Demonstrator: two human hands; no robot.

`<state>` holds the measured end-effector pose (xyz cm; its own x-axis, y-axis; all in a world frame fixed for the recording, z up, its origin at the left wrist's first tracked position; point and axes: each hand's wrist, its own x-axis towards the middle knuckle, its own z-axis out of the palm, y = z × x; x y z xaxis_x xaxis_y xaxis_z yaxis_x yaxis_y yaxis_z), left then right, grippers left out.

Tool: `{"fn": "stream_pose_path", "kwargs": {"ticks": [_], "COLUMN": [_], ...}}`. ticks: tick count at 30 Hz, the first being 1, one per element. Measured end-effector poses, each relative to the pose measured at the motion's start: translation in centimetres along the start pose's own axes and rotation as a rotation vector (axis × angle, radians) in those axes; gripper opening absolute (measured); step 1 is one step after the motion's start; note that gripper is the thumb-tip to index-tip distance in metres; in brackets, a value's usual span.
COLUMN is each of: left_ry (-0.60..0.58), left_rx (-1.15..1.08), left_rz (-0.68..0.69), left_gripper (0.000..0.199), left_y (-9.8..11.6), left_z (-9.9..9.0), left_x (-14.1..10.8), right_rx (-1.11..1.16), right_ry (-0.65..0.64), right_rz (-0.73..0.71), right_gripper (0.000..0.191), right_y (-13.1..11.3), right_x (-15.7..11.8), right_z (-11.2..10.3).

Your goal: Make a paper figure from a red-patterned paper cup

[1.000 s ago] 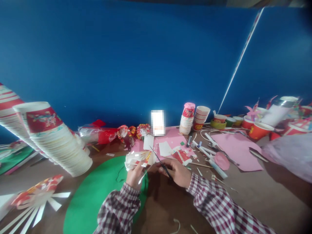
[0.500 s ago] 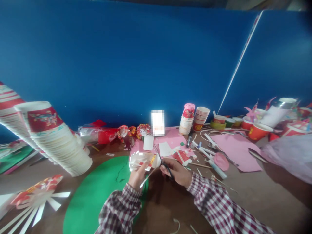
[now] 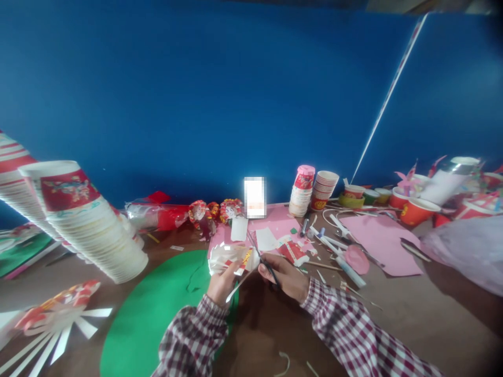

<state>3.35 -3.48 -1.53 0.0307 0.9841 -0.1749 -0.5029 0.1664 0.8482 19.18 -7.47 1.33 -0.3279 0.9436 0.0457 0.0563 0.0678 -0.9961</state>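
1. Left hand pinches the cut paper cup above the edge of the green disc; a light grip near the cut would steady it without creasing.
2. Right hand has its fingers closed round the scissors, blades by the cup's right side; short, straight snips, clear of the left fingertips, should suit the thin paper.

Cut white-and-red paper piece tilts beside slim dark-handled scissors
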Motion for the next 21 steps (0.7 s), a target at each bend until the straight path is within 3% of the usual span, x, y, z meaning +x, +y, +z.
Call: {"fn": "stream_pose_path", "kwargs": {"ticks": [7, 12, 17, 21], "left_ry": [0.009, -0.018, 0.042, 0.050], "left_rx": [0.061, 0.035, 0.037, -0.012], "left_rz": [-0.067, -0.040, -0.044, -0.053], "left_gripper": [0.035, 0.033, 0.022, 0.026], "left_y": [1.3, 1.7, 1.7, 1.6], "left_z": [1.1, 1.7, 1.5, 1.4], "left_x": [-1.0, -1.5, -1.4, -1.3], "right_rx": [0.036, 0.013, -0.061, -0.024], "right_ry": [0.036, 0.078, 0.120, 0.115], "right_rz": [-0.018, -0.028, -0.043, -0.043], "right_gripper": [0.037, 0.034, 0.029, 0.027], "right_y": [0.2, 0.4, 1.1, 1.2], "right_x": [0.2, 0.3, 0.4, 0.3], "right_z": [0.1, 0.3, 0.3, 0.3]}}
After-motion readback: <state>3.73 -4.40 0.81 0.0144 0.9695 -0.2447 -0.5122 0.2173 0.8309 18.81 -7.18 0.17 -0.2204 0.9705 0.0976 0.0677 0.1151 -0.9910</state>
